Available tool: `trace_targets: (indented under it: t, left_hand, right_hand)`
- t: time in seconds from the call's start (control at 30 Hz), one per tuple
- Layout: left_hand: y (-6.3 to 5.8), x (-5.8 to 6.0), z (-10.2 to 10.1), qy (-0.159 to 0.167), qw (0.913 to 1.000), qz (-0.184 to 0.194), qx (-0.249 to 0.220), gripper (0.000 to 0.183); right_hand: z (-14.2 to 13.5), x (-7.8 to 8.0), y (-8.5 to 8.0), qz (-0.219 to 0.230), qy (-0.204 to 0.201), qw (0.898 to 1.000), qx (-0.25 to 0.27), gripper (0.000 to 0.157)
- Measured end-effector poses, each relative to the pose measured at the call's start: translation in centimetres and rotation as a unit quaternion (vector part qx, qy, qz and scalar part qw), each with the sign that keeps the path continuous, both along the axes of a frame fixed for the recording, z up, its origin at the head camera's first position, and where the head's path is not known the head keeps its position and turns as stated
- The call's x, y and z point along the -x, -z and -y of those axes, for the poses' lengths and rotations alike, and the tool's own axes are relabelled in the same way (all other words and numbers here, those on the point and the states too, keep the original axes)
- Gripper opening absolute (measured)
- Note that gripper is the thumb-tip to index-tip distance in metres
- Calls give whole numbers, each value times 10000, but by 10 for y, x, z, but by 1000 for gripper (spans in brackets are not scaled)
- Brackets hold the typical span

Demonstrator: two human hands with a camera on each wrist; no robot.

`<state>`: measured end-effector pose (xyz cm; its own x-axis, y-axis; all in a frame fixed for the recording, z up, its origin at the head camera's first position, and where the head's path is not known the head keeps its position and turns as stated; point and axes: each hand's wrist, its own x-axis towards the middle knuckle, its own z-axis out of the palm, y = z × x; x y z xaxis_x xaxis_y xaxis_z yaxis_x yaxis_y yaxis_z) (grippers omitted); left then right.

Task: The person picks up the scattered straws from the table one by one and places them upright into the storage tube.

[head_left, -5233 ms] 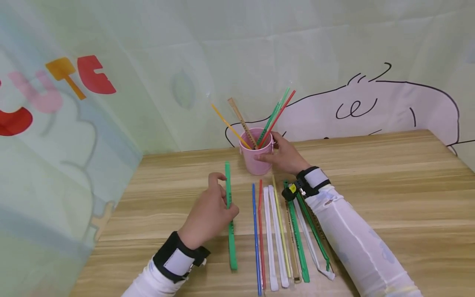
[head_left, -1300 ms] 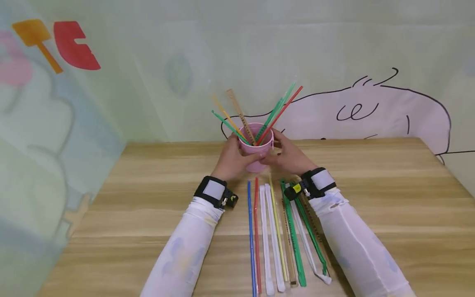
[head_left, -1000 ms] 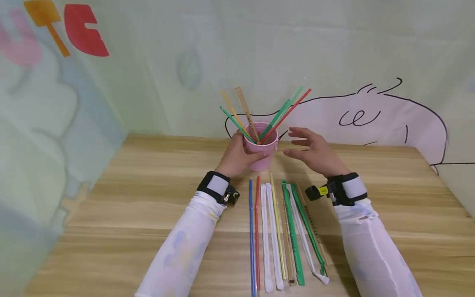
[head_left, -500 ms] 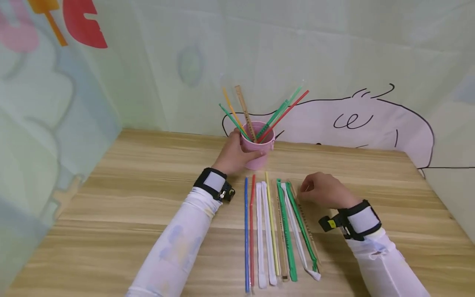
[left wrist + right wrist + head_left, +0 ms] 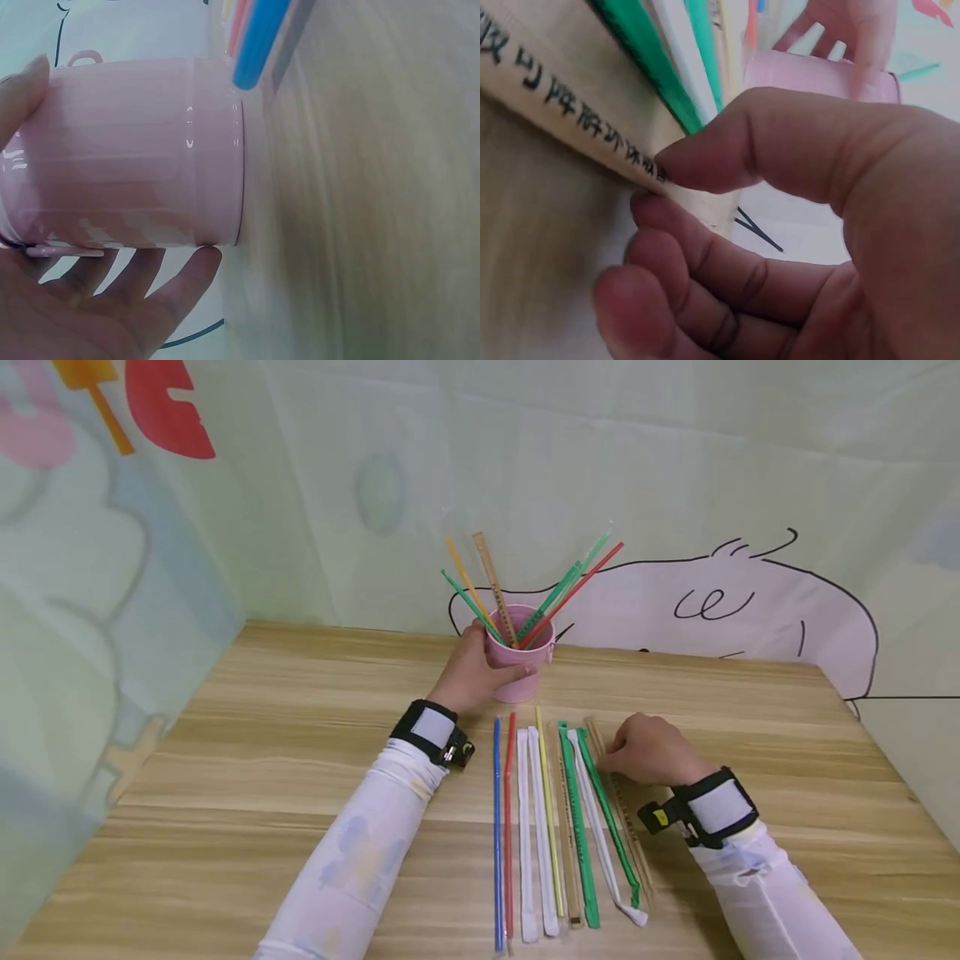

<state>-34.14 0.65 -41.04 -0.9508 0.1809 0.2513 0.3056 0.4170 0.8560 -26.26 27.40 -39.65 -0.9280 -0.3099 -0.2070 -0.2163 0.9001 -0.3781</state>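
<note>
My left hand (image 5: pixel 474 672) grips the pink bucket (image 5: pixel 517 681) from its left side, with the thumb across the front. In the left wrist view the fingers (image 5: pixel 184 289) curve round the bucket wall, and its base meets the table. Several wrapped straws lean inside it, among them a red straw (image 5: pixel 592 572) and a brown one (image 5: pixel 491 578). Lower right, my right hand (image 5: pixel 656 750) pinches a brown paper-wrapped straw (image 5: pixel 630 831) at the right end of a row. The right wrist view shows thumb and index finger on that printed straw (image 5: pixel 562 101).
Left of the pinched straw lie several more straws side by side on the wooden table (image 5: pixel 300 735): blue (image 5: pixel 498 835), red (image 5: pixel 509 827), white (image 5: pixel 527 843), yellow, brown and green (image 5: pixel 578 827). A printed cloth wall (image 5: pixel 600 460) stands behind the table's back edge.
The green straw once by my left hand is now in the bucket. The left hand has taken hold of the bucket; the right let go and moved down to the brown straw.
</note>
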Motion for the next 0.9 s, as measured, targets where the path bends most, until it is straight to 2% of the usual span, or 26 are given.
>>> trace_targets:
  t: [0.17, 0.37, 0.57, 0.67, 0.8, 0.9]
  left_hand:
    - [-1, 0, 2, 76, 9998, -39, -176, 87]
    - [1, 0, 0, 62, 9998, -47, -203, 88]
    - [3, 4, -7, 95, 9997, -113, -172, 89]
    - [3, 4, -8, 40, 9999, -78, -110, 90]
    - [3, 4, -8, 8, 10000, 2, -50, 91]
    - [3, 4, -9, -4, 10000, 37, -39, 91]
  right_hand:
    - [-7, 2, -11, -117, 36, 9997, 192, 29]
    - [-21, -5, -40, -168, 117, 9982, 568, 18]
    - [-35, -12, -74, -852, 276, 9909, 1008, 16]
    - [-34, -11, -89, -1449, 378, 9784, 1423, 15]
    - [-27, -5, -106, -2271, 504, 9478, 2179, 18]
    - [-22, 2, -117, -2622, 478, 9268, 2645, 21]
